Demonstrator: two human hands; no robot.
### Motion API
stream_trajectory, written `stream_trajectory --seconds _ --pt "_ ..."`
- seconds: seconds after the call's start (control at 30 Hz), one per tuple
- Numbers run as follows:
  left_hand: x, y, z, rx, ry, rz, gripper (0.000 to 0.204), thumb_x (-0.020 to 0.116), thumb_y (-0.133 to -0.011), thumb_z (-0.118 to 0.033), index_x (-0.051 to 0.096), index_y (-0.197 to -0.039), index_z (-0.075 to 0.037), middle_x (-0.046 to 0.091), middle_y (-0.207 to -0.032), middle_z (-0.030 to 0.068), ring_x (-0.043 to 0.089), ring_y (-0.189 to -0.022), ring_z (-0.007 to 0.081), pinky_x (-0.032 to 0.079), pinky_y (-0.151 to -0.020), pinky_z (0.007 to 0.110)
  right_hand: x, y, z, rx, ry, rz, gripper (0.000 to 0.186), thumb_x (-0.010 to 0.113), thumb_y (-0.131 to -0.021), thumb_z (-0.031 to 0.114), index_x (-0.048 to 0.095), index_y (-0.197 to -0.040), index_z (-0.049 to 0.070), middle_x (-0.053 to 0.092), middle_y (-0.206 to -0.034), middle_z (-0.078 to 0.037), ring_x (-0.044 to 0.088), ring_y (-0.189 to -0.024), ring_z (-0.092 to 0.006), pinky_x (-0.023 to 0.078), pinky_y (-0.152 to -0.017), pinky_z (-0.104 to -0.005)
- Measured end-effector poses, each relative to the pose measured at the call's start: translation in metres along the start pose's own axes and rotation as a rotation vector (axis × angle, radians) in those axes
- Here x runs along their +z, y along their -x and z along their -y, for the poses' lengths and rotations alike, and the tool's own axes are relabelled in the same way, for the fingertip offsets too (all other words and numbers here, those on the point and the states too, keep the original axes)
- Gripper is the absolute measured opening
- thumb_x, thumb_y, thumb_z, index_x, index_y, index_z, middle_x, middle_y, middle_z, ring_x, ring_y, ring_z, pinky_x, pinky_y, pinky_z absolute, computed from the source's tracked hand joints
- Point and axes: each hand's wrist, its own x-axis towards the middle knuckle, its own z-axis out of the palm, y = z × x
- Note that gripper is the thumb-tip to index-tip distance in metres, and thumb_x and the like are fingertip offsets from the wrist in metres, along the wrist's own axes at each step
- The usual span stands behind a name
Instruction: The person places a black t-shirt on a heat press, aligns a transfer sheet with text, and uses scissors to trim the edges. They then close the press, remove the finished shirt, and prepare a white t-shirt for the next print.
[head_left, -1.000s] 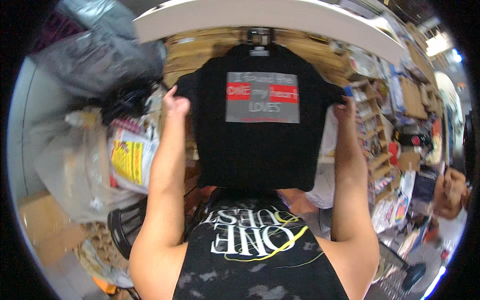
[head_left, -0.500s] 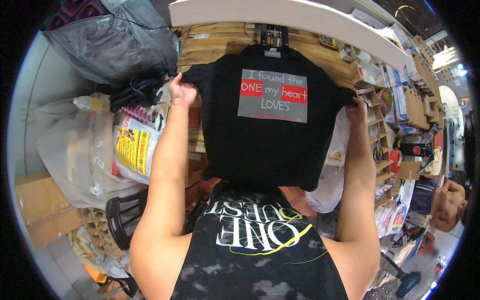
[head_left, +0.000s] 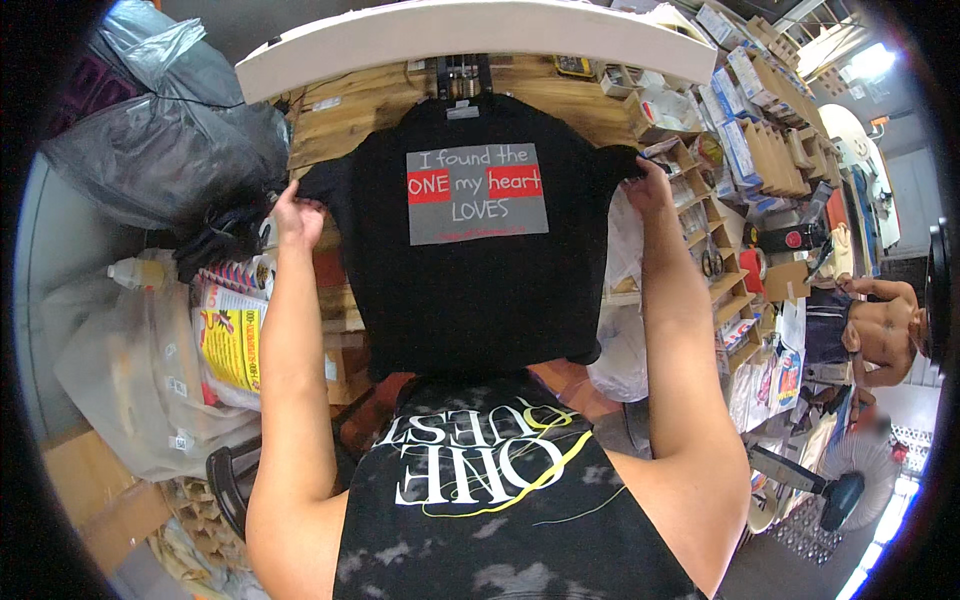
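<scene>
A black T-shirt point(head_left: 480, 300) is spread between my hands, its front facing up. A grey panel point(head_left: 478, 225) with red blocks and pale lettering is printed on its chest. My left hand point(head_left: 298, 217) pinches the end of the left-hand sleeve. On the other side, my right hand point(head_left: 652, 187) grips the opposite sleeve, its fingertips partly hidden by the cloth. The collar lies at the far end, by a dark metal fixture point(head_left: 463, 76) on the wooden table point(head_left: 345, 120). The shirt's lower hem hangs close to my body.
A pale beam point(head_left: 470, 40) crosses above the table's far side. Grey plastic bags point(head_left: 190, 140) and a printed sack point(head_left: 228, 335) crowd the left. Cardboard compartments point(head_left: 715, 260) hold small items on the right. A fan point(head_left: 850, 490) and another person point(head_left: 885, 330) are farther right.
My view has shifted, so the table and shirt sit farther left in the picture. Both hands keep hold of the sleeves. The person at the far right shows more fully.
</scene>
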Motion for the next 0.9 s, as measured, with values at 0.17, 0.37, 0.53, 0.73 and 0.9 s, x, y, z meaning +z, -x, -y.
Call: stream_trajectory --seconds 0.17,0.37,0.53,0.73,0.9 --pt "-0.005 0.038 0.056 0.148 -0.952 -0.329 0.050 0.063 -0.095 -0.046 0.063 -0.119 -0.001 0.068 -0.105 0.0103 0.062 -0.093 0.0252 0.047 -0.089 0.042 0.016 0.067 -0.061 0.342 0.586 -0.189 0.069 0.067 -0.088 0.059 0.059 -0.133 0.007 0.059 -0.135 -0.015 0.061 -0.114 -0.0303 0.042 -0.096 -0.0540" --pt "0.039 0.148 0.112 1.074 -1.566 0.251 0.021 0.066 -0.088 -0.010 0.066 -0.107 -0.001 0.063 -0.117 0.0159 0.058 -0.113 0.0363 0.044 -0.100 0.048 0.048 0.187 -0.110 -1.052 1.339 0.057 0.037 0.070 -0.088 0.022 0.065 -0.118 0.002 0.058 -0.132 -0.020 0.054 -0.123 -0.0387 0.044 -0.102 -0.0463" --pt "0.064 0.190 0.121 1.004 -1.726 0.410 0.036 0.064 -0.091 -0.018 0.063 -0.125 -0.007 0.055 -0.136 0.0139 0.051 -0.127 0.0348 0.035 -0.111 0.052 0.073 0.235 -0.120 -0.999 1.580 0.258 0.056 0.069 -0.089 0.019 0.050 -0.138 0.001 0.044 -0.147 -0.022 0.039 -0.137 -0.0421 0.032 -0.114 -0.0520" --pt "0.061 0.189 0.120 0.954 -1.880 0.428 0.040 0.061 -0.094 -0.022 0.062 -0.131 -0.009 0.054 -0.141 0.0099 0.045 -0.133 0.0324 0.030 -0.115 0.051 0.075 0.233 -0.124 -0.933 1.771 0.234 0.056 0.061 -0.093 0.027 0.049 -0.141 0.002 0.045 -0.150 -0.017 0.037 -0.141 -0.0394 0.028 -0.117 -0.0527" --pt "0.061 0.191 0.124 0.980 -1.872 0.415 0.040 0.060 -0.094 -0.023 0.062 -0.132 -0.010 0.055 -0.140 0.0091 0.045 -0.133 0.0320 0.030 -0.116 0.051 0.072 0.236 -0.123 -0.956 1.745 0.235 0.055 0.060 -0.094 0.028 0.049 -0.141 0.002 0.046 -0.149 -0.016 0.037 -0.141 -0.0379 0.027 -0.117 -0.0521"
